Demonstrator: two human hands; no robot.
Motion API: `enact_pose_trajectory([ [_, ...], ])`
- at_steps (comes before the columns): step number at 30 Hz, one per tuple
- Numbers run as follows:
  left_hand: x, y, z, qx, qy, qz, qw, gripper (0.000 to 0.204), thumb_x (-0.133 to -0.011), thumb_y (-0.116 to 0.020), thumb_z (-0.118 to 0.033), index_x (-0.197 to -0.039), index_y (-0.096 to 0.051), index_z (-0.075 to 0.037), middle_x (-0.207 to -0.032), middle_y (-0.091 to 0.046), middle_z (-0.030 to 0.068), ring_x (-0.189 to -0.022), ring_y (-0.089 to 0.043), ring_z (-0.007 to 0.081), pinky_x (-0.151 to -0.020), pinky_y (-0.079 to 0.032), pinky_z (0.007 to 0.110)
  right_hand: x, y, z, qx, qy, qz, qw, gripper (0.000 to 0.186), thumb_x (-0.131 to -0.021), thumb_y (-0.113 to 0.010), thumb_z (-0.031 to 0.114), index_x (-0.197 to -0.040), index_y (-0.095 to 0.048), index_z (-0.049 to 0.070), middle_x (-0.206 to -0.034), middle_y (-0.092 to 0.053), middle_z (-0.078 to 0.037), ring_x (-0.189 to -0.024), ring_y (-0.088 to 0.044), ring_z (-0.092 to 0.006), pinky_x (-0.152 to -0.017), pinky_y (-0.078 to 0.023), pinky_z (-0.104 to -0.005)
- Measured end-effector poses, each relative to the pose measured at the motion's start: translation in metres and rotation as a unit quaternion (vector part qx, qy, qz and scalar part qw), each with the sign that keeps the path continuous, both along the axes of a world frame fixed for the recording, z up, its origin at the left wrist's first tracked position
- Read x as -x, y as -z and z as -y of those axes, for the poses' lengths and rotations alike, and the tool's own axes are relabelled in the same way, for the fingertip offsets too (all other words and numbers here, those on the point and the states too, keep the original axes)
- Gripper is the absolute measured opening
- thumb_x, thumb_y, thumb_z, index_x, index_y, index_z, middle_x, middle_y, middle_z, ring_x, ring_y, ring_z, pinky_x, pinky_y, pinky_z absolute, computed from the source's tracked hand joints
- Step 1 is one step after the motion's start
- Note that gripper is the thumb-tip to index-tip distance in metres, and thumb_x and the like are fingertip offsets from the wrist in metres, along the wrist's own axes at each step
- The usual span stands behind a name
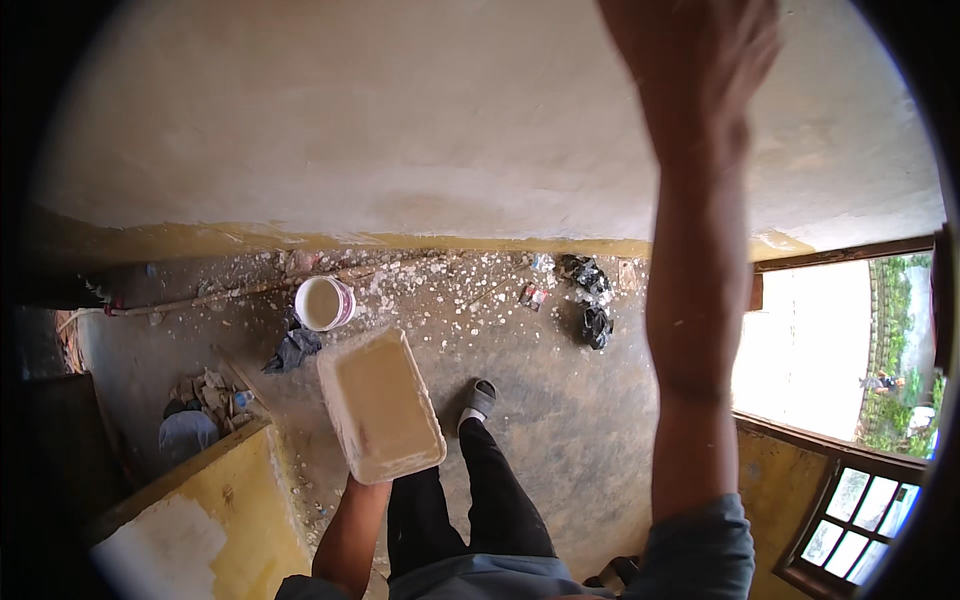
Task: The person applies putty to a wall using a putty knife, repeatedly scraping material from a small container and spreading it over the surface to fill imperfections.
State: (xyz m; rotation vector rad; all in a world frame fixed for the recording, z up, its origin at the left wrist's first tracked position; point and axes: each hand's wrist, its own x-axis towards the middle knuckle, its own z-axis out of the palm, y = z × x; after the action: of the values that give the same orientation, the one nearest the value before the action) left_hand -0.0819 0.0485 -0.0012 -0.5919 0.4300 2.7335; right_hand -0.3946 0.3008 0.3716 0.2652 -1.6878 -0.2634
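Observation:
My left hand (368, 486) supports a rectangular cream plastic tray (383, 405) from its near end, mostly hidden beneath it; a pale paste coats the tray's inside and rim. My right arm is raised across the right side of the view, with my right hand (705, 55) at the top edge against the pale plastered wall (400, 130). That hand is blurred and partly out of frame, so its fingers and anything in them cannot be made out.
A white bucket (325, 300) and black plastic bags (590, 300) lie on the splattered floor (560, 430), with long poles and rubble (205, 400) at left. A low yellow wall (230, 510) stands at lower left. An open doorway (800, 340) and barred window (860, 525) are at right.

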Motion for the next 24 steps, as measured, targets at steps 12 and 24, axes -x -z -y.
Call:
enact_pose_trajectory([
  [12, 0.004, -0.017, 0.015, -0.195, -0.020, 0.006, 0.981, 0.081, -0.089, -0.050, -0.059, -0.148, -0.024, -0.010, -0.142, -0.036, 0.0213, -0.124, -0.044, 0.0441, -0.094, -0.036, 0.074, -0.010, 0.296, 0.005, 0.147, -0.001, 0.297, 0.943, 0.060, -0.075, -0.069, 0.010, -0.132, -0.054, 0.018, -0.134, -0.050, -0.011, -0.121, -0.048, -0.0369, -0.095, -0.041, -0.0528],
  [24, -0.009, 0.011, 0.024, -0.098, -0.018, -0.008, 0.995, 0.083, -0.088, -0.050, -0.061, -0.147, -0.027, -0.008, -0.142, -0.036, 0.0207, -0.123, -0.044, 0.0436, -0.091, -0.037, 0.076, -0.094, 0.280, -0.222, 0.016, 0.170, 0.352, 0.920, 0.035, -0.085, -0.057, 0.003, -0.116, -0.060, 0.018, -0.120, -0.061, -0.004, -0.114, -0.055, -0.0227, -0.098, -0.046, -0.0451],
])
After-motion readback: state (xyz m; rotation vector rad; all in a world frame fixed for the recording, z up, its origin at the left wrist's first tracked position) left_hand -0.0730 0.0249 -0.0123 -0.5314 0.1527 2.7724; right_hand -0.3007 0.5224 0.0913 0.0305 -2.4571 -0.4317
